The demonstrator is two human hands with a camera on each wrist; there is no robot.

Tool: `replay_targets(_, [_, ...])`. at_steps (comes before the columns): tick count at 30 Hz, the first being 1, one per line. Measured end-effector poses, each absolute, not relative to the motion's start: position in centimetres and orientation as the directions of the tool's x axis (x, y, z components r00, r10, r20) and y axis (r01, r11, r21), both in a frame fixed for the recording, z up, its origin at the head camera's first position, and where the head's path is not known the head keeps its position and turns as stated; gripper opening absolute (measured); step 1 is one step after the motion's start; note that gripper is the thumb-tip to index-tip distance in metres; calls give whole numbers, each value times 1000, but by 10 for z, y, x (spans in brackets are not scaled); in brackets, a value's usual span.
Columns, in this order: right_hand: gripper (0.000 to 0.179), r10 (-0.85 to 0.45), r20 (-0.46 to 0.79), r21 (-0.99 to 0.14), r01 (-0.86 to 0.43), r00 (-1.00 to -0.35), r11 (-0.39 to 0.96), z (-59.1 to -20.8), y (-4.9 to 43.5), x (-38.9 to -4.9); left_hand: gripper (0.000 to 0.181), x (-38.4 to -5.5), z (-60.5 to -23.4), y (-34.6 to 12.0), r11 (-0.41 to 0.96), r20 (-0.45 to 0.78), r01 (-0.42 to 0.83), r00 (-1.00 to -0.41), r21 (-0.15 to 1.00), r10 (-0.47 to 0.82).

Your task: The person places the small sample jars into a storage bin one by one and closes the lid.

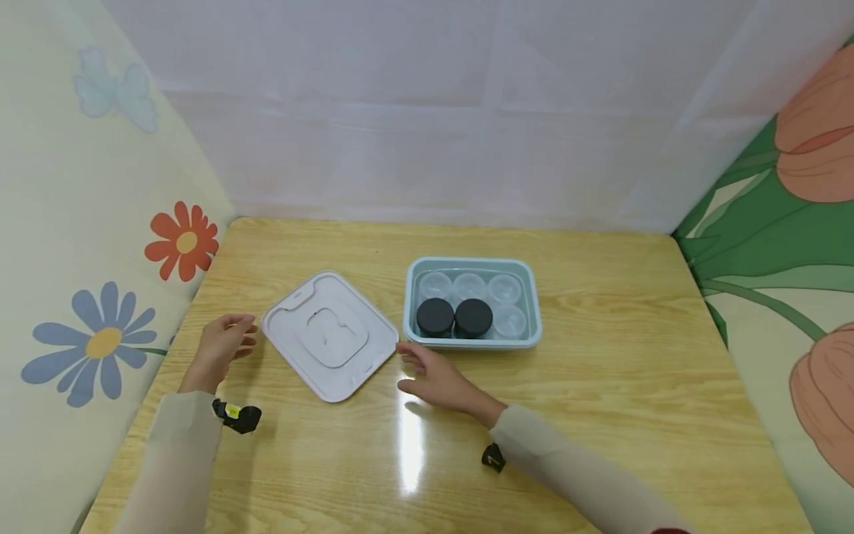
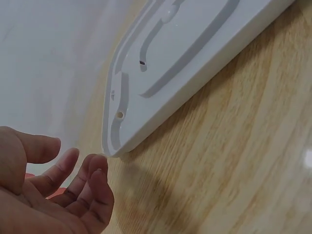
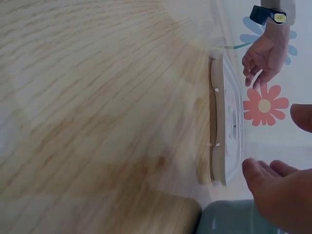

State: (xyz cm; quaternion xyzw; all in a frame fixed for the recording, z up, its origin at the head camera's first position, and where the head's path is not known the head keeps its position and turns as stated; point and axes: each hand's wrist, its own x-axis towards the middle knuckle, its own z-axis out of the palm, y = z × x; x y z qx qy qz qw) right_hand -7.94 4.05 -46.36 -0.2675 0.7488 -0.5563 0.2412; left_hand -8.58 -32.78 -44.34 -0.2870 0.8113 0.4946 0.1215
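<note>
A white plastic lid (image 1: 383, 337) lies flat on the table, turned at an angle, its moulded grooves facing up. Beside the lid's left corner is my left hand (image 1: 223, 345), its fingers loosely bent with nothing in them; the left wrist view puts the fingertips close to the lid's corner (image 2: 114, 141). My right hand (image 1: 437, 378) hovers near the lid's right corner, thumb apart from the fingers, holding nothing. Just behind that hand stands a pale blue rectangular tub (image 1: 536, 315). Two black-lidded jars (image 1: 435, 317) sit in its front row, among several clear round cups (image 1: 470, 287).
The wooden table (image 1: 620, 371) extends to both sides and in front of the tub. A white cloth (image 1: 427, 148) hangs behind it. Flower-patterned panels flank the left (image 1: 73, 222) and right (image 1: 800, 259). Each sleeve carries a small black wrist device (image 1: 240, 417).
</note>
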Motion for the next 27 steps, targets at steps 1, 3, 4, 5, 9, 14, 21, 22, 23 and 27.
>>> replay_targets(1, [60, -665, -68, -957, -141, -744, 255, -465, 38, -79, 55, -86, -444, -328, 340, -485, -591, -802, 731, -350])
replay_targets(3, [65, -658, -75, -937, -172, -749, 303, -466, 34, -79, 54, -88, -447, -329, 330, -486, -593, -799, 734, -354])
replay_targets(4, [67, -654, -75, -925, -192, -753, 327, -467, 32, -78, 53, -88, -447, -329, 327, -485, -592, -799, 736, -354])
replay_targets(5, [68, -648, -78, -912, -209, -758, 354, -468, 30, -78, 53, -89, -449, -329, 323, -483, -591, -800, 739, -356])
replay_targets(9, [75, -608, -119, -864, -220, -785, 453, -471, 24, -78, 53, -91, -453, -328, 322, -466, -578, -807, 750, -364])
replay_targets(14, [78, -566, -157, -863, -167, -809, 478, -473, 17, -78, 53, -94, -457, -326, 325, -448, -572, -807, 753, -384])
replay_targets(21, [81, -538, -169, -895, -100, -826, 435, -482, 10, -81, 54, -97, -459, -324, 314, -436, -552, -820, 772, -371])
replay_targets(22, [81, -538, -170, -902, -88, -826, 422, -483, 10, -82, 54, -98, -460, -324, 310, -436, -552, -819, 774, -372])
replay_targets(23, [81, -539, -169, -909, -81, -825, 408, -485, 9, -82, 55, -98, -461, -324, 308, -439, -555, -818, 772, -373])
replay_targets(27, [79, -558, -150, -935, -67, -816, 349, -488, 7, -84, 53, -101, -463, -323, 303, -446, -565, -810, 768, -380])
